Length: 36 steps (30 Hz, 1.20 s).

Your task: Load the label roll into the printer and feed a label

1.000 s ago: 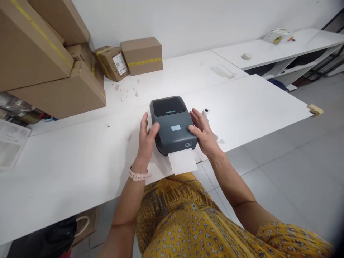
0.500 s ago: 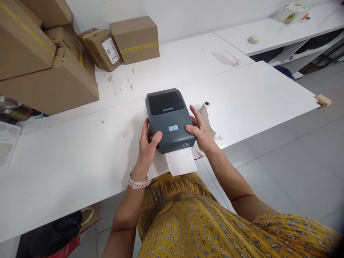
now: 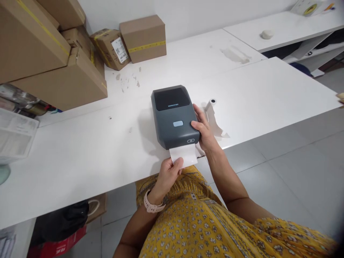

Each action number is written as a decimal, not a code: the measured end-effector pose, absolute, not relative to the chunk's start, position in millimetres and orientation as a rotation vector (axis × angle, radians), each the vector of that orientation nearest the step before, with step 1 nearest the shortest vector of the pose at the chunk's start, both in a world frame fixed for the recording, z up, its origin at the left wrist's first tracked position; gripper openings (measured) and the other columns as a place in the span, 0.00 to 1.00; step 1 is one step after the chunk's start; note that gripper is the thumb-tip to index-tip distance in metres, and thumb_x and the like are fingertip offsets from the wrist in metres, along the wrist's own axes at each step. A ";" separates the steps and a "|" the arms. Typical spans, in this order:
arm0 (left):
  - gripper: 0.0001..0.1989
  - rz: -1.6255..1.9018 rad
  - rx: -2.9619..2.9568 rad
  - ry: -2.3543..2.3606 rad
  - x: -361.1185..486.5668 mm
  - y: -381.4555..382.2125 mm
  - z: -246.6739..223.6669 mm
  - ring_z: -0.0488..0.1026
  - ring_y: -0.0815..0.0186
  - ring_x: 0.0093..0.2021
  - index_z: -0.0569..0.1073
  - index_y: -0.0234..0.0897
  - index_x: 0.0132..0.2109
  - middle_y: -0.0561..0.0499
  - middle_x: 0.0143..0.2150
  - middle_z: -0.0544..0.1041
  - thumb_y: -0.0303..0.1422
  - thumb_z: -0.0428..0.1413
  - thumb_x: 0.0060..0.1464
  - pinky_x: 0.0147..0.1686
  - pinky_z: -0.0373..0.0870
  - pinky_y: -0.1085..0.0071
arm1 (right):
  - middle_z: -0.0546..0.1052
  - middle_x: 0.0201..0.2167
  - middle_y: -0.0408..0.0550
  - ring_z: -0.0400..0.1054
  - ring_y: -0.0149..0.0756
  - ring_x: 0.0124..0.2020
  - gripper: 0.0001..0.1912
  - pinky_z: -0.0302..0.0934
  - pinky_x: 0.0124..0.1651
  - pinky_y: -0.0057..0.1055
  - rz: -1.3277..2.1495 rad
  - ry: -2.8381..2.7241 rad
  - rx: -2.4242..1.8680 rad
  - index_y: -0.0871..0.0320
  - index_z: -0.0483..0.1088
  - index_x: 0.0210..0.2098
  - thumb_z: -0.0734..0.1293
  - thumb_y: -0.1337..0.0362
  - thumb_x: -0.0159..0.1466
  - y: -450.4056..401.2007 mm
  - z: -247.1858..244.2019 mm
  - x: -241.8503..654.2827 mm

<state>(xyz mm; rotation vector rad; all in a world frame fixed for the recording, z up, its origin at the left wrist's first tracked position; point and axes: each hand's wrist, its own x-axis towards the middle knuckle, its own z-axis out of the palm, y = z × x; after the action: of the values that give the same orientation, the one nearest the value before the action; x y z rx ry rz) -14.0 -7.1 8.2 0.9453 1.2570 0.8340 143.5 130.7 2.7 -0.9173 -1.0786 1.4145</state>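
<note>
A dark grey label printer (image 3: 174, 118) with a black window and a pale blue button is at the front edge of the white table. White label paper (image 3: 185, 154) comes out of its front, towards my body. My left hand (image 3: 169, 175) pinches that paper, thumb on top and fingers underneath. My right hand (image 3: 202, 130) grips the printer's right side, with the thumb on the upper front corner and the fingers along the side. Just right of it lies a small paper roll (image 3: 212, 102) with a torn strip hanging loose.
Cardboard boxes (image 3: 145, 37) with yellow tape are stacked at the back left. A clear plastic container (image 3: 17, 136) stands at the left on the white table (image 3: 80, 157). A small white round object (image 3: 267, 34) sits at the far right. Bags (image 3: 61, 218) are under the table.
My left hand has let go of the printer's left side and moved down to take hold of the label paper. My right hand stays on the printer. The view has shifted slightly left.
</note>
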 end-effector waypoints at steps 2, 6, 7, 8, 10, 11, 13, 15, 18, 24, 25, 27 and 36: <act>0.29 0.870 0.801 1.183 -9.4 -4.1 17.2 0.53 0.75 0.20 0.63 0.39 0.25 0.58 0.19 0.61 0.58 0.60 0.56 0.21 0.48 0.74 | 0.61 0.76 0.43 0.51 0.51 0.78 0.45 0.46 0.80 0.54 1.399 -1.126 -0.935 0.43 0.61 0.69 0.74 0.46 0.55 131.9 1.4 145.2; 0.30 0.883 0.748 1.123 -5.2 -7.0 18.5 0.51 0.76 0.18 0.65 0.39 0.26 0.59 0.18 0.61 0.61 0.61 0.53 0.19 0.47 0.75 | 0.59 0.77 0.44 0.51 0.51 0.78 0.45 0.50 0.78 0.56 1.343 -1.254 -0.973 0.43 0.56 0.73 0.70 0.43 0.60 134.7 -4.6 147.5; 0.31 0.871 0.790 1.128 -5.9 -8.2 14.4 0.52 0.76 0.18 0.64 0.39 0.25 0.59 0.18 0.61 0.62 0.60 0.53 0.19 0.48 0.75 | 0.58 0.77 0.44 0.51 0.51 0.78 0.45 0.52 0.78 0.56 1.328 -1.285 -0.978 0.44 0.54 0.74 0.68 0.42 0.61 135.2 -6.3 147.8; 0.32 0.858 0.842 1.143 -7.3 -9.3 9.6 0.53 0.76 0.18 0.64 0.38 0.24 0.58 0.18 0.61 0.62 0.59 0.54 0.19 0.48 0.75 | 0.58 0.77 0.45 0.52 0.51 0.78 0.44 0.53 0.77 0.56 1.314 -1.312 -0.981 0.44 0.52 0.74 0.67 0.42 0.63 135.1 -7.4 148.1; 0.32 0.825 0.956 1.188 -12.6 -11.2 2.2 0.56 0.75 0.19 0.66 0.38 0.24 0.57 0.19 0.63 0.62 0.56 0.58 0.20 0.51 0.74 | 0.58 0.77 0.48 0.53 0.52 0.77 0.42 0.57 0.75 0.58 1.252 -1.369 -0.998 0.44 0.51 0.75 0.65 0.43 0.66 132.7 -6.5 148.8; 0.31 0.802 1.016 1.202 -16.4 -12.0 1.2 0.57 0.74 0.19 0.68 0.37 0.25 0.56 0.19 0.64 0.60 0.55 0.60 0.21 0.53 0.74 | 0.57 0.77 0.49 0.54 0.52 0.77 0.41 0.58 0.74 0.59 1.180 -1.408 -1.021 0.44 0.51 0.75 0.64 0.44 0.67 130.1 -4.0 149.2; 0.30 0.765 1.153 1.208 -26.0 -13.3 6.6 0.61 0.72 0.20 0.71 0.36 0.26 0.54 0.20 0.67 0.56 0.53 0.65 0.23 0.56 0.73 | 0.57 0.78 0.49 0.52 0.52 0.78 0.34 0.55 0.74 0.62 0.906 -1.514 -1.092 0.44 0.57 0.72 0.64 0.47 0.70 122.4 5.1 150.1; 0.28 0.823 1.309 1.221 -37.6 -12.7 19.0 0.64 0.72 0.21 0.73 0.36 0.26 0.54 0.20 0.67 0.50 0.52 0.69 0.24 0.58 0.72 | 0.60 0.76 0.45 0.48 0.52 0.79 0.22 0.50 0.76 0.63 0.528 -1.658 -1.113 0.44 0.68 0.64 0.64 0.51 0.72 113.7 17.6 150.9; 0.23 1.115 1.460 1.280 -55.6 -4.3 38.2 0.64 0.72 0.22 0.75 0.36 0.27 0.54 0.21 0.69 0.43 0.52 0.70 0.24 0.59 0.73 | 0.67 0.73 0.40 0.48 0.53 0.79 0.13 0.45 0.77 0.62 0.118 -1.913 -1.017 0.45 0.76 0.51 0.61 0.55 0.75 104.4 34.7 151.8; 0.18 1.467 1.460 1.418 -78.2 29.1 48.8 0.67 0.72 0.22 0.77 0.38 0.30 0.55 0.23 0.73 0.37 0.54 0.69 0.23 0.64 0.75 | 0.68 0.72 0.41 0.49 0.49 0.79 0.16 0.34 0.79 0.58 -0.148 -2.223 -0.999 0.48 0.76 0.50 0.57 0.55 0.77 103.4 49.8 151.0; 0.18 1.480 1.461 1.422 -79.3 33.9 48.7 0.67 0.72 0.22 0.77 0.38 0.30 0.55 0.23 0.73 0.37 0.54 0.69 0.23 0.65 0.75 | 0.69 0.72 0.42 0.49 0.49 0.79 0.16 0.33 0.80 0.58 -0.153 -2.234 -0.995 0.49 0.76 0.49 0.57 0.55 0.77 104.9 50.4 149.4; 0.17 1.496 1.459 1.434 -79.5 41.9 48.0 0.68 0.72 0.22 0.78 0.38 0.31 0.55 0.23 0.73 0.38 0.55 0.69 0.24 0.65 0.75 | 0.73 0.69 0.43 0.50 0.47 0.78 0.15 0.31 0.80 0.56 -0.138 -2.240 -0.969 0.51 0.75 0.44 0.58 0.57 0.78 109.7 50.5 144.9; 0.23 1.465 1.410 1.554 -62.2 45.3 24.8 0.75 0.56 0.63 0.72 0.47 0.65 0.44 0.67 0.74 0.46 0.57 0.68 0.59 0.75 0.60 | 0.67 0.73 0.44 0.48 0.48 0.79 0.17 0.37 0.79 0.64 0.454 -2.074 -0.985 0.46 0.74 0.54 0.58 0.50 0.77 115.3 30.6 156.8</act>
<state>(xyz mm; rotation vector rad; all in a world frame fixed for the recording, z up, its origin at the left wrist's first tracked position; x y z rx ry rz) -62.2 45.3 24.8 1.4097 1.5541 1.4653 156.8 115.3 30.6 -0.9854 -2.0736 0.4543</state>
